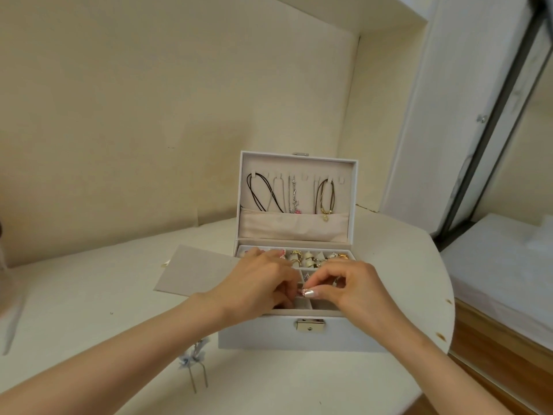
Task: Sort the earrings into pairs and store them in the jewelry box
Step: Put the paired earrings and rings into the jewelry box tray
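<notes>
Hands met over the near compartments of an open white jewelry box (257, 333), which stood on a cream table (89, 310) close to the wall. The left hand (257, 283) reached in from the left, its fingers (284, 290) curled down and pinched together at a small pink, sparkly earring (302, 292). The right hand (356, 289) came in from the right, thumb and forefinger closed on the same earring from the other side, so the piece sat between both sets of fingertips just above the box's tray. Which hand bore its weight could not be told.

Along the far row of the tray, ring rolls held gold and silver rings (302, 258), partly hidden behind the knuckles. The raised lid (299, 163) stood upright at the back; black cord necklaces (257, 193) hung from its hooks on the left, a thin silver chain (293, 193) in the middle and a gold-trimmed cord (325, 199) on the right, their ends falling toward a beige fabric pocket. A metal clasp (310, 324) sat on the box's near face.

Left of the box lay a flat grey panel (194, 271), touching its side. Nearer, on the table, rested a pale blue flower hairpin (194, 363) with two metal prongs.
</notes>
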A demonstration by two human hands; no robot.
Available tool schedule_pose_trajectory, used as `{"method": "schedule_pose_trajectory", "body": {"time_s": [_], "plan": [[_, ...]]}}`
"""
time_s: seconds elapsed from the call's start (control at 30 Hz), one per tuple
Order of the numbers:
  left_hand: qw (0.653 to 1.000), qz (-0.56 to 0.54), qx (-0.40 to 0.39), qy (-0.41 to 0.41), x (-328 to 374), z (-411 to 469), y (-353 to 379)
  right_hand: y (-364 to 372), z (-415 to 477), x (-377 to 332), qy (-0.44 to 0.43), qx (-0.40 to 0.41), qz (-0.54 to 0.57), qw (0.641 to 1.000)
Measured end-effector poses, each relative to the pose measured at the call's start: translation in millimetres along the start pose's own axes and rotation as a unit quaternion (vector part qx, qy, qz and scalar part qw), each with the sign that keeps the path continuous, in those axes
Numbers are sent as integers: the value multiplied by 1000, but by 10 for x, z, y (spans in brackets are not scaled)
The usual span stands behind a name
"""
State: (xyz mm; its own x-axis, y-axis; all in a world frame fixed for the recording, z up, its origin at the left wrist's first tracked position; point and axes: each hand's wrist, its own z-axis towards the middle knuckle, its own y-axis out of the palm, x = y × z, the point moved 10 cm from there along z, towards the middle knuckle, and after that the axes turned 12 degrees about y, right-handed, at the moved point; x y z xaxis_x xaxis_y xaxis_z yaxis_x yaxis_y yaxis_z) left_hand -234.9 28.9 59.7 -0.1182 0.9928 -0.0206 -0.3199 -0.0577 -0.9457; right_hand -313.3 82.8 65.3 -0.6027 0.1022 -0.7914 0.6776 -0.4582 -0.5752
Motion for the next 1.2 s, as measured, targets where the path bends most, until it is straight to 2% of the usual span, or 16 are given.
{"method": "schedule_pose_trajectory", "body": {"time_s": [0.17,0.3,0.47,0.57,0.7,0.87,1.0,1.2], "plan": [[998,-43,32,-29,-125,-86,-143,68,22,16,9,-10,-48,999],[994,-57,76,-61,-233,-178,-329,221,41,-18,12,-50,-104,993],[997,-33,37,-52,-167,-180,-291,380,110,54,34,-94,-185,978],[999,-9,11,-44,-99,-108,-245,385,141,13,29,-87,-231,969],[998,-14,32,-55,-125,-74,-242,365,139,-48,28,-66,-250,966],[993,-32,79,-77,-216,-164,-282,322,138,-141,-4,-57,-212,976],[989,-50,108,-90,-273,-212,-332,461,101,-203,-44,-69,-276,958],[985,-66,126,-94,-277,-263,-333,574,102,-277,-90,-86,-315,941]]}}
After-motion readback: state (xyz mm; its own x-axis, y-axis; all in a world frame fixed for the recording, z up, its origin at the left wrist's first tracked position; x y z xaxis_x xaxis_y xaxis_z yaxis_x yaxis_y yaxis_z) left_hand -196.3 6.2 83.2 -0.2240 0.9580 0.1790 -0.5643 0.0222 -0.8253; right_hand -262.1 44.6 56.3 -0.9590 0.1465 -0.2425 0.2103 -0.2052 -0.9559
